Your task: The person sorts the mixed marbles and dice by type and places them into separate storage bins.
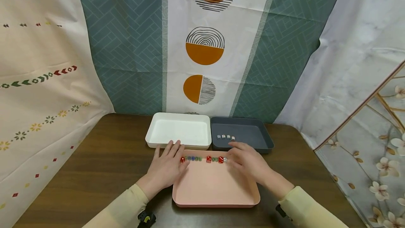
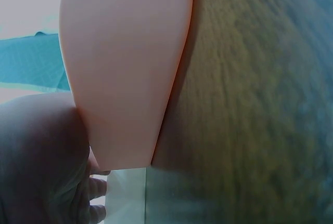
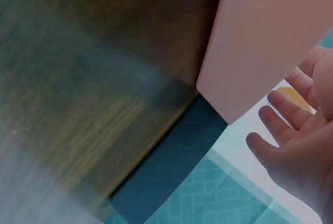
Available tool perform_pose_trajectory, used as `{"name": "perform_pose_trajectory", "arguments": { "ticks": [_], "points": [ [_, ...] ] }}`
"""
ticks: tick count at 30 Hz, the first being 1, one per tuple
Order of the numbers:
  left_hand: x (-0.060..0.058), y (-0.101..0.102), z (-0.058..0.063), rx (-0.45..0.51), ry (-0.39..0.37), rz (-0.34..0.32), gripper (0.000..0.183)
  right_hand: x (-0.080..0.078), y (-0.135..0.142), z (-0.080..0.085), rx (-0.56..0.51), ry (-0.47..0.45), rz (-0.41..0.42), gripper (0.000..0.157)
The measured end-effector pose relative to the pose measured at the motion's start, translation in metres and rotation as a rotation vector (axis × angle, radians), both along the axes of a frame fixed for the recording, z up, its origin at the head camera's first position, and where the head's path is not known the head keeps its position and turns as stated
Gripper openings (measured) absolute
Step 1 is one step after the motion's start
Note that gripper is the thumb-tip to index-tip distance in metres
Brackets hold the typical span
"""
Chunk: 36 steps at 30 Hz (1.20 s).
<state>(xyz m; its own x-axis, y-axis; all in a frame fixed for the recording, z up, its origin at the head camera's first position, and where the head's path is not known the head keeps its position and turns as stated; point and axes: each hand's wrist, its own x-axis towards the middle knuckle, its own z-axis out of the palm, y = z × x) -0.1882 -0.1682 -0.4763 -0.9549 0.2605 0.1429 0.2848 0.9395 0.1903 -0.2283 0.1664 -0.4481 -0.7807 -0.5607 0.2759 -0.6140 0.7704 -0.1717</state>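
A pink tray (image 1: 216,189) holds a row of small dice along its far side. In the row are red dice such as the red die (image 1: 209,159), blue dice (image 1: 193,158), green dice (image 1: 198,158) and a whitish die (image 1: 225,159). My left hand (image 1: 166,168) reaches over the tray's left rim with its fingers stretched, covering the row's left end. Over the tray's far right corner, my right hand (image 1: 250,163) has loosely bent fingers, their tips beside the whitish die. In the right wrist view its fingers (image 3: 283,120) are spread and hold nothing visible.
Behind the pink tray stand a white tray (image 1: 178,127) on the left and a dark grey tray (image 1: 243,129) on the right. Several small white dice (image 1: 223,137) lie in the grey one. Patterned cloths hang around the wooden table (image 1: 95,171).
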Motion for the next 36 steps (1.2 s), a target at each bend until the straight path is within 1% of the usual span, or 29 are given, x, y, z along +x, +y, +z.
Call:
{"name": "perform_pose_trajectory", "arguments": {
  "ticks": [7,12,17,25,36],
  "points": [
    [0.0,0.0,0.0,0.002,0.002,0.001,0.07,0.004,-0.002,-0.005,0.048,0.024,0.0,0.036],
    [0.0,0.0,0.0,-0.001,-0.002,0.004,0.071,0.003,-0.002,-0.008,0.059,0.024,0.002,0.036],
    [0.0,0.0,-0.001,-0.001,0.001,0.003,0.071,0.001,-0.003,-0.01,0.061,0.003,0.004,0.036],
    [0.0,0.0,-0.001,0.0,-0.003,-0.001,0.07,-0.001,-0.005,-0.012,0.059,0.005,0.03,0.039],
    [-0.001,0.001,-0.001,-0.001,-0.005,0.0,0.071,-0.006,-0.01,-0.015,0.061,-0.025,0.018,0.04]
  ]
}}
